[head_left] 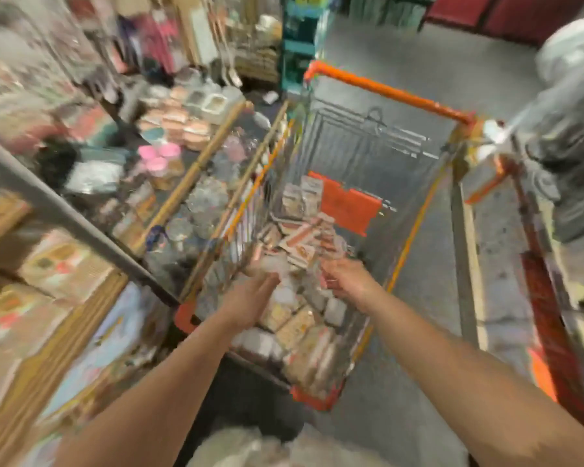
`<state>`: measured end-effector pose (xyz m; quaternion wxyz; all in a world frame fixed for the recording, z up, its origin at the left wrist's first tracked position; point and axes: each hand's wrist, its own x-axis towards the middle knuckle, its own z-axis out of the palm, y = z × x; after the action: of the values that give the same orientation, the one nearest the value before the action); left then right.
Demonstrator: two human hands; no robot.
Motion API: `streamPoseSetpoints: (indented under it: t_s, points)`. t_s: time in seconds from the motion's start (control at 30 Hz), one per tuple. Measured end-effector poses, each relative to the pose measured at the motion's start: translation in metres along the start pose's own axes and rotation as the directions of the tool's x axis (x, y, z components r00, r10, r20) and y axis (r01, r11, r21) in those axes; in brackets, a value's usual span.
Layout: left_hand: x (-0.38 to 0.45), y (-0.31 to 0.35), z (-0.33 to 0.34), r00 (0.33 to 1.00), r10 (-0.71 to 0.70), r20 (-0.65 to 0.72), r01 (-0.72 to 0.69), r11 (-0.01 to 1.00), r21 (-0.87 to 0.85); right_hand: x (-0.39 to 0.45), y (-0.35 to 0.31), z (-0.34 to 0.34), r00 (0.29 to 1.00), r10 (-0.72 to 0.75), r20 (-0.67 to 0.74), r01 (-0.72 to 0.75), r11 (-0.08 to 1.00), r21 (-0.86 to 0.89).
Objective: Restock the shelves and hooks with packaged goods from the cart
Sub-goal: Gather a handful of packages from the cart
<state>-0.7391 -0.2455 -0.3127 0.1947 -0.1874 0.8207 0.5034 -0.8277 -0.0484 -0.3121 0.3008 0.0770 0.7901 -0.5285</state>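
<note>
Your hands over wire cart (418, 210), above heaped packaged goods (297, 318). Left hand (250, 298) fingers look extended; right hand (346, 281) seems curled round clear packet, blur leaves both uncertain. Packs likely light, crinkly, slippery: pinch header edge.

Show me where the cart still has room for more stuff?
The far half of the cart shows bare wire floor, between the orange handle and the orange flap. The near half is crowded: packets are piled there, under the left hand and right hand. The shelf beside the cart looks full too.
</note>
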Motion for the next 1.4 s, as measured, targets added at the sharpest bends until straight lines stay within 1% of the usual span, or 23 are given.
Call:
streamPoseSetpoints:
  t_s: [0.07,0.13,0.2,0.3,0.37,0.43,0.5,0.53,0.6,0.63,0.7,0.8,0.87,0.93,1.03,1.07,1.1,1.17,1.23,1.3,1.33,1.37,1.4]
  points:
    - [0.015,-0.019,0.021,0.994,-0.071,0.080,0.064,0.993,0.095,0.009,0.021,-0.012,0.997,0.083,-0.006,-0.083,0.996,-0.043]
    - [0.031,-0.037,0.031,0.972,-0.154,0.177,0.117,0.972,0.204,0.021,0.043,-0.013,0.986,0.162,0.024,-0.159,0.981,-0.110]
    - [0.047,-0.048,0.036,0.944,-0.215,0.249,0.160,0.961,0.225,0.034,0.058,-0.010,0.973,0.221,0.072,-0.211,0.969,-0.127]
    - [0.072,-0.057,0.039,0.902,-0.278,0.331,0.214,0.953,0.215,0.056,0.078,-0.001,0.942,0.323,0.089,-0.305,0.936,-0.173]
    - [0.085,-0.058,0.042,0.883,-0.263,0.388,0.195,0.959,0.206,0.072,0.090,0.005,0.902,0.423,0.090,-0.399,0.895,-0.200]
    - [0.093,-0.055,0.043,0.876,-0.265,0.403,0.182,0.955,0.233,0.086,0.103,0.007,0.841,0.537,0.062,-0.521,0.837,-0.169]
    - [0.098,-0.058,0.045,0.850,-0.309,0.427,0.226,0.945,0.234,0.092,0.112,0.009,0.792,0.610,0.038,-0.595,0.783,-0.181]
    - [0.100,-0.061,0.047,0.832,-0.343,0.436,0.266,0.936,0.229,0.094,0.115,0.011,0.769,0.638,0.036,-0.614,0.754,-0.234]
    - [0.102,-0.070,0.050,0.798,-0.393,0.456,0.320,0.919,0.232,0.096,0.126,0.016,0.747,0.662,0.057,-0.603,0.711,-0.362]
    - [0.103,-0.074,0.051,0.785,-0.412,0.463,0.338,0.911,0.237,0.096,0.129,0.020,0.753,0.655,0.063,-0.578,0.704,-0.412]
    - [0.104,-0.078,0.053,0.767,-0.439,0.468,0.371,0.898,0.235,0.100,0.137,0.028,0.781,0.623,0.044,-0.529,0.697,-0.484]
    - [0.101,-0.081,0.057,0.761,-0.480,0.437,0.434,0.877,0.208,0.098,0.140,0.033,0.823,0.558,0.103,-0.398,0.697,-0.596]
    - [0.101,-0.083,0.059,0.762,-0.482,0.432,0.457,0.873,0.170,0.096,0.143,0.038,0.845,0.520,0.124,-0.345,0.708,-0.616]
    - [0.101,-0.082,0.062,0.754,-0.490,0.438,0.475,0.867,0.153,0.097,0.147,0.042,0.851,0.517,0.095,-0.353,0.696,-0.625]
    - [0.103,-0.080,0.067,0.739,-0.504,0.447,0.504,0.854,0.129,0.103,0.148,0.041,0.825,0.554,0.107,-0.352,0.654,-0.670]
    - [0.104,-0.079,0.068,0.733,-0.509,0.451,0.523,0.846,0.105,0.105,0.148,0.038,0.811,0.575,0.110,-0.387,0.667,-0.636]
    - [0.105,-0.078,0.070,0.731,-0.513,0.449,0.536,0.840,0.086,0.106,0.147,0.034,0.800,0.588,0.118,-0.432,0.702,-0.566]
    - [0.105,-0.078,0.073,0.742,-0.505,0.442,0.542,0.839,0.048,0.105,0.142,0.027,0.786,0.609,0.106,-0.530,0.753,-0.390]
    - [0.103,-0.079,0.076,0.767,-0.491,0.414,0.557,0.829,-0.049,0.103,0.141,0.022,0.780,0.616,0.108,-0.593,0.784,-0.183]
    - [0.104,-0.085,0.076,0.789,-0.499,0.358,0.589,0.781,-0.210,0.102,0.134,0.021,0.793,0.590,0.151,-0.595,0.804,-0.014]
    - [0.105,-0.088,0.073,0.789,-0.528,0.315,0.609,0.740,-0.285,0.102,0.130,0.022,0.798,0.577,0.174,-0.595,0.801,0.074]
    - [0.107,-0.089,0.070,0.773,-0.571,0.276,0.634,0.694,-0.342,0.103,0.125,0.024,0.801,0.565,0.196,-0.595,0.786,0.166]
    - [0.110,-0.093,0.068,0.742,-0.618,0.261,0.666,0.635,-0.390,0.103,0.118,0.025,0.800,0.558,0.220,-0.599,0.761,0.249]
